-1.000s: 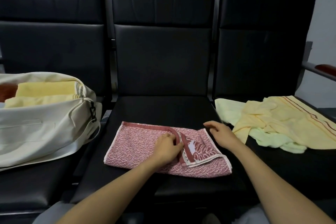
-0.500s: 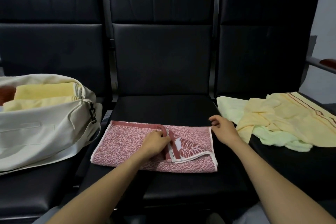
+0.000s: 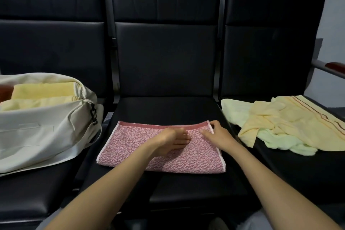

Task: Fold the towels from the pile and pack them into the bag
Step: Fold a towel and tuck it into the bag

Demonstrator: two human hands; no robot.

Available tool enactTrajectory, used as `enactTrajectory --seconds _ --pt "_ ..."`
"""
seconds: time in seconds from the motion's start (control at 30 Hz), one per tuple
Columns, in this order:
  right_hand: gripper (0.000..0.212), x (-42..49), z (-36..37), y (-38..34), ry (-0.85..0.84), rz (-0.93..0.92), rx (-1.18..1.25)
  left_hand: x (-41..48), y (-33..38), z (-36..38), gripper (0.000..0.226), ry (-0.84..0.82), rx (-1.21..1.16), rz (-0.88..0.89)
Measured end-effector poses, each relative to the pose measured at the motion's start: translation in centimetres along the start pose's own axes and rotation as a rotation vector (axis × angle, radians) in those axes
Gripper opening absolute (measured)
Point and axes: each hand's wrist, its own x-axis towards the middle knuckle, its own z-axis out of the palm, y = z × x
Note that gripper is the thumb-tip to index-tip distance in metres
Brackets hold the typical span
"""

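Observation:
A pink patterned towel (image 3: 130, 147) lies folded flat on the middle seat. My left hand (image 3: 172, 141) rests palm down on its centre, fingers together and stretched out. My right hand (image 3: 217, 135) lies on the towel's far right corner, fingers spread at the edge. A cream bag (image 3: 43, 130) stands open on the left seat with folded yellow towels (image 3: 41, 93) inside. On the right seat sits a loose pile: a yellow striped towel (image 3: 291, 123) over a pale green towel (image 3: 280, 143).
Three black padded seats (image 3: 166, 61) stand in a row with tall backs. A metal armrest with a reddish pad (image 3: 334, 68) juts out at the far right. The bag's black buckle (image 3: 93, 114) hangs toward the middle seat.
The turned-over flap with the white pattern has been laid down, so the towel now lies flat. My left hand let go of the edge and flattened; my right hand moved onto the far corner.

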Motion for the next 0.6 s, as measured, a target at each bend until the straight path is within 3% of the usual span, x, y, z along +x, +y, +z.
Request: enactTrajectory --seconds 0.07,0.13,0.2,0.27,0.33,0.47,0.53,0.6 --pt "0.059 -0.2 0.4 -0.2 -0.005 0.029 0.029 -0.9 -0.1 -1.6 0.025 0.079 0.218 0.067" --pt "0.060 -0.2 0.8 -0.4 0.020 0.034 0.007 -1.7 -0.4 -4.2 0.020 0.306 0.594 0.128" --pt "0.057 -0.1 1.0 -0.6 0.055 0.018 0.031 -2.5 -1.3 -7.4 0.029 0.582 0.934 0.125" --pt "0.055 -0.2 1.1 -0.8 0.078 0.009 0.053 -3.6 -2.6 -10.3 0.042 0.788 1.086 0.030" --pt "0.057 -0.3 1.4 -0.6 0.116 0.006 -0.004 -4.8 -3.4 -12.0 0.055 0.875 1.088 -0.120" --pt "0.078 -0.8 1.9 -0.7 0.154 0.048 -0.291 -5.7 -3.9 -12.8 0.086 0.825 1.008 -0.359" --pt "0.079 -1.0 2.1 -0.8 0.214 0.000 -0.596 -5.4 -4.0 -13.0 0.072 0.809 0.979 -0.350" --pt "0.065 -1.1 2.6 -1.2 0.263 -0.156 -0.717 -5.3 -4.1 -13.1 0.047 0.774 0.891 -0.255"
